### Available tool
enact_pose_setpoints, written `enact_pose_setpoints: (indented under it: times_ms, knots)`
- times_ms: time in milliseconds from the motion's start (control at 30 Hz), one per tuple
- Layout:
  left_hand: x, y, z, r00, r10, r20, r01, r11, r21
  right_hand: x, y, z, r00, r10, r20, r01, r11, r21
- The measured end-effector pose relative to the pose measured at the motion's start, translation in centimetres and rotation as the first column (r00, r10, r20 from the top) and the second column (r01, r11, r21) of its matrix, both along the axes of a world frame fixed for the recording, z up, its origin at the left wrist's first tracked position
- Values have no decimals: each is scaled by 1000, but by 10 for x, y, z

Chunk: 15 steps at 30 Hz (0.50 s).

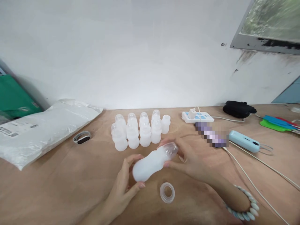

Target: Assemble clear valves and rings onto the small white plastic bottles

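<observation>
A frosted white baby bottle (150, 164) with a clear dome cap (171, 149) lies tilted between my hands, above the table. My left hand (127, 181) holds its base end, thumb below and fingers behind. At the cap end, my right hand (181, 159) grips around the neck and cap, a beaded bracelet on its wrist. Below the bottle, a clear plastic ring (167, 192) rests on the table. Beyond my hands stand several similar capped bottles (133, 136) in rows. At their right end is one bottle without a dome (166, 124).
On the left are a white plastic mailer bag (53, 122) and a grey fitness band (82, 137). To the right lie a power strip (198, 117), a blurred-out phone (211, 135), a light blue power bank (243, 141), cables, a black pouch (239, 108) and coloured flat paddles (276, 122).
</observation>
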<state>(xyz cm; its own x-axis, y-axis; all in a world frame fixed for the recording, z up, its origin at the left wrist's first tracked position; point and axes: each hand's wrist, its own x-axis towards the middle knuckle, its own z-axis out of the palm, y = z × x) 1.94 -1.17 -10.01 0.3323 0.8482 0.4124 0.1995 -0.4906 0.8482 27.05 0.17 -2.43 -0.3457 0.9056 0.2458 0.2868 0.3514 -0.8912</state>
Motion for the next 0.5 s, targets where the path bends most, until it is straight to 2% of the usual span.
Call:
enact_pose_setpoints:
  times_ms: [67, 133, 267, 367, 500]
  knots:
    - [1, 1, -1, 999, -12, 38, 11, 1000, 14, 13, 8, 8, 997, -73, -37, 73, 997, 8]
    - [1, 2, 0, 998, 5, 59, -7, 1000, 28, 28, 20, 15, 988, -154, -6, 154, 987, 42]
    - [1, 3, 1, 999, 17, 41, -18, 999, 37, 49, 51, 17, 904, -335, 267, 287, 936, 203]
    - [1, 3, 2, 999, 16, 30, -17, 999, 44, 46, 73, 11, 839, -368, 401, 280, 924, 261]
    - [1, 3, 3, 1000, 11, 21, -12, 999, 49, 31, 94, 6, 829, -353, 434, 244, 926, 287]
